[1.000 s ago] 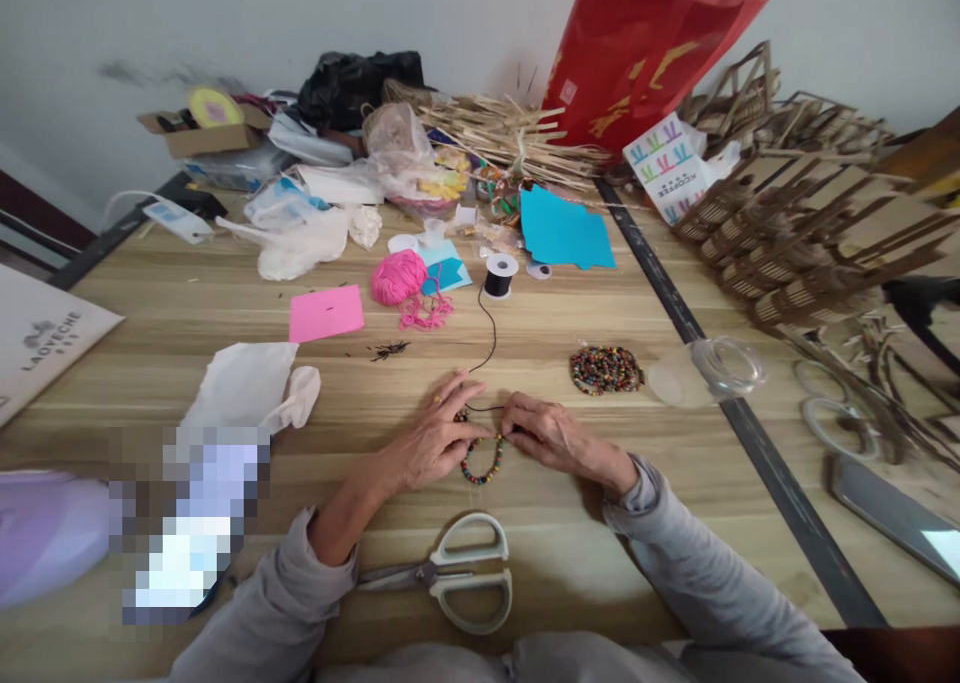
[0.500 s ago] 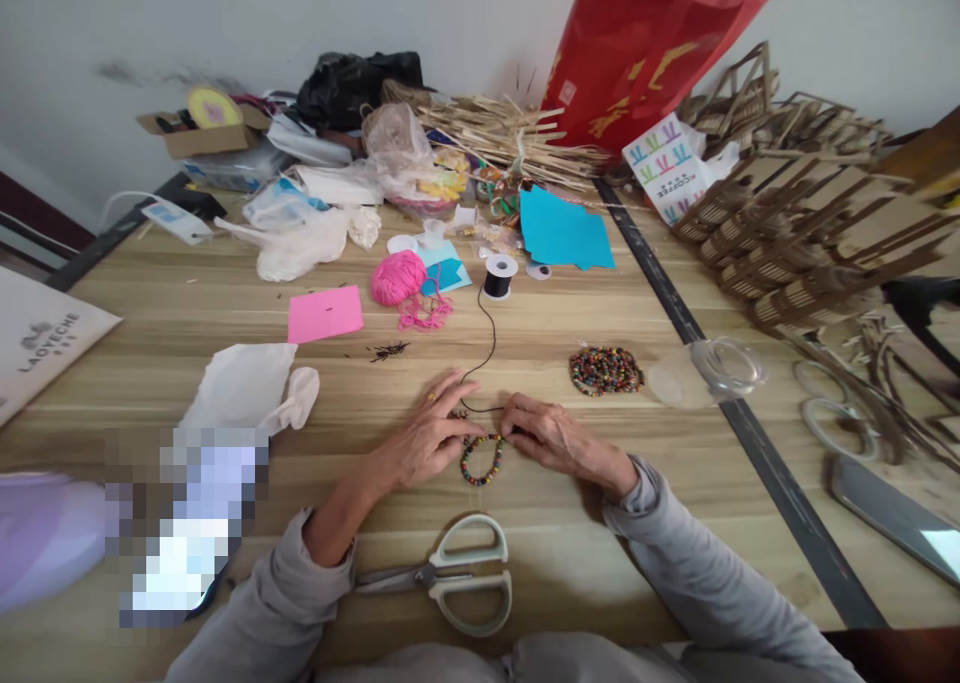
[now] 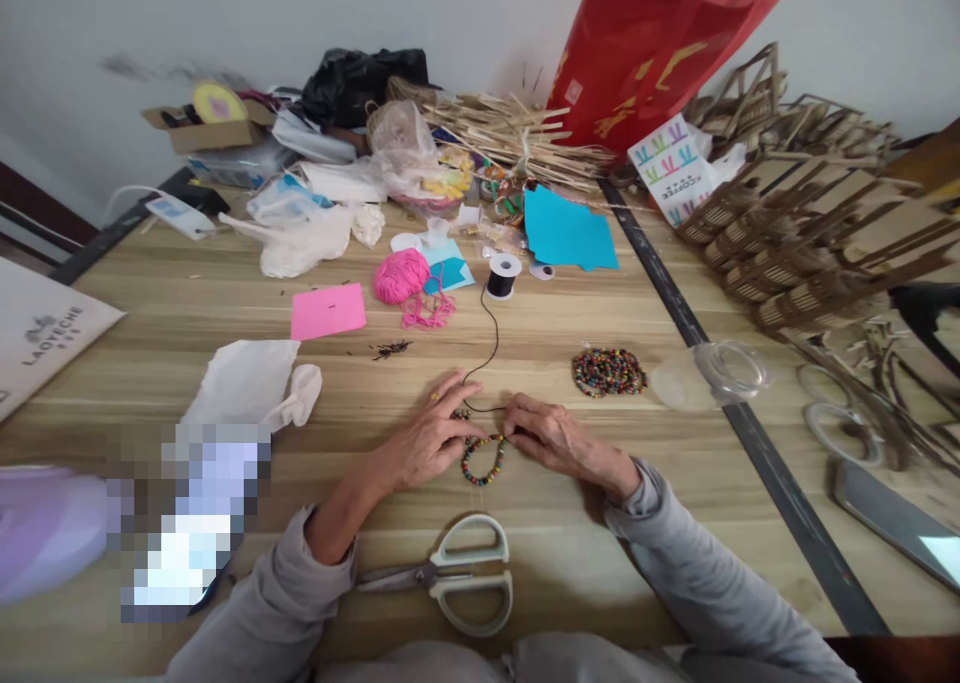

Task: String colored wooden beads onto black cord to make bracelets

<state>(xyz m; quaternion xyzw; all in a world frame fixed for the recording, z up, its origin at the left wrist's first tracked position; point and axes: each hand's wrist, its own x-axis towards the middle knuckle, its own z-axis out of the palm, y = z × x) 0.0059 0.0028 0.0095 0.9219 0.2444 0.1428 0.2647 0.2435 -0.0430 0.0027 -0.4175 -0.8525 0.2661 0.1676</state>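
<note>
A small loop of multicoloured beads (image 3: 483, 481) lies on the table between my hands. My left hand (image 3: 424, 440) has its outer fingers spread, while its thumb and index finger close around the left side of this bead bracelet. More beads (image 3: 462, 416) show partly between those fingers. My right hand (image 3: 544, 431) is curled in a pinch at the bracelet's upper right, its fingertips partly hidden. Black cord (image 3: 495, 338) runs from a white-ended spool (image 3: 503, 277) down past my left fingertips to my right fingers. White-handled scissors (image 3: 442, 573) lie below the bracelet.
A heap of bead strands (image 3: 609, 372) sits to the right, beside a clear plastic coil (image 3: 729, 371). Pink yarn (image 3: 401, 276), a pink card (image 3: 328, 311) and black cord scraps (image 3: 390, 349) lie farther back. Woven bamboo pieces (image 3: 780, 243) crowd the right; a blurred-out phone (image 3: 196, 523) is at left.
The camera view has shifted very slightly. Both hands keep almost the same pose around the bead bracelet, with no clear movement of the cord.
</note>
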